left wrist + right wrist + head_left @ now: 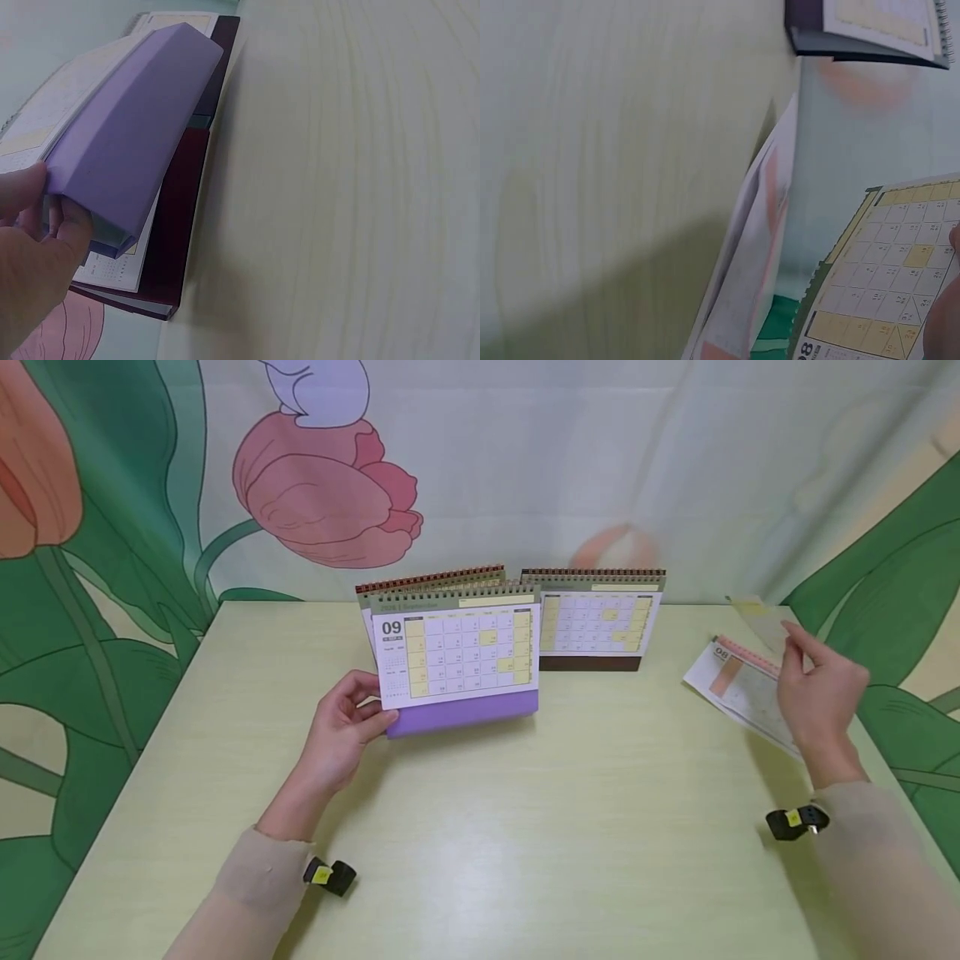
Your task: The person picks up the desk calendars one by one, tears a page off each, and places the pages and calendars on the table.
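Observation:
A purple-based desk calendar [461, 717] shows its 09 page at mid-table, slightly tilted. My left hand [337, 731] grips it by its lower left edge, thumb in front and fingers behind, as the left wrist view also shows. Far to the right, my right hand [825, 693] pinches a loose calendar page [885, 270] marked 08, with a green header and a ragged perforated edge. In the head view the hand partly hides this page. Under it, other loose calendar pages [738, 689] with a pink strip lie on the table's right side.
Directly behind the purple calendar stands another desk calendar [431, 582], mostly covered. A desk calendar with a dark brown base [592, 663] stands to its right. A printed flower curtain [510, 468] hangs along the back edge of the pale table [480, 843].

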The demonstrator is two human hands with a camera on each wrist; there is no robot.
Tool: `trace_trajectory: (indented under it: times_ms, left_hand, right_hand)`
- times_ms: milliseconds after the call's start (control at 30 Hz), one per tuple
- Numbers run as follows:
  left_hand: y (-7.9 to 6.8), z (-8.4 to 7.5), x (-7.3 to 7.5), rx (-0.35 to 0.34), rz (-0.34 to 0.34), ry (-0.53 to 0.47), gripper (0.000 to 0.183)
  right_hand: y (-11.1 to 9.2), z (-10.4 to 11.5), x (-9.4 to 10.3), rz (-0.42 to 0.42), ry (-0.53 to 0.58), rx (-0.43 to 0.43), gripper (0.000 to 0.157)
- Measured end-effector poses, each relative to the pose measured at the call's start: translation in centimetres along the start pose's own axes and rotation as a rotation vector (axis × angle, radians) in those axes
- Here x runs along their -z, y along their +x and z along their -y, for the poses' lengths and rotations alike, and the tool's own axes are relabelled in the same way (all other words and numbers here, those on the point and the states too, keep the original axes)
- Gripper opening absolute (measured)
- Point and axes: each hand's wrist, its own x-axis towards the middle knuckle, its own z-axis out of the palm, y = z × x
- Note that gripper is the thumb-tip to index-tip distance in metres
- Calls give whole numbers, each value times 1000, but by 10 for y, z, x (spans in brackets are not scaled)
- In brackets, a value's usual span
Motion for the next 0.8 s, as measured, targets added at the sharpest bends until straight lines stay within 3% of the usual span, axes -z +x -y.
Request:
trace_trajectory:
  times_ms: [300, 467, 633, 800]
  left_hand:
    - [0, 1, 2, -12, 3, -17, 33]
    - [-1, 3, 5, -17, -2, -17, 32]
    - [-1, 5, 7, -19, -6, -14, 33]
    - [-1, 4, 8, -12, -11, -1, 32]
  right_hand:
    - [2, -39, -8, 77, -191, 72, 29]
    - [-1, -49, -14, 214, -247, 67, 30]
    - [-5, -51, -18, 381, -310, 6, 33]
    - [-5, -51, -21, 481, -331, 17, 33]
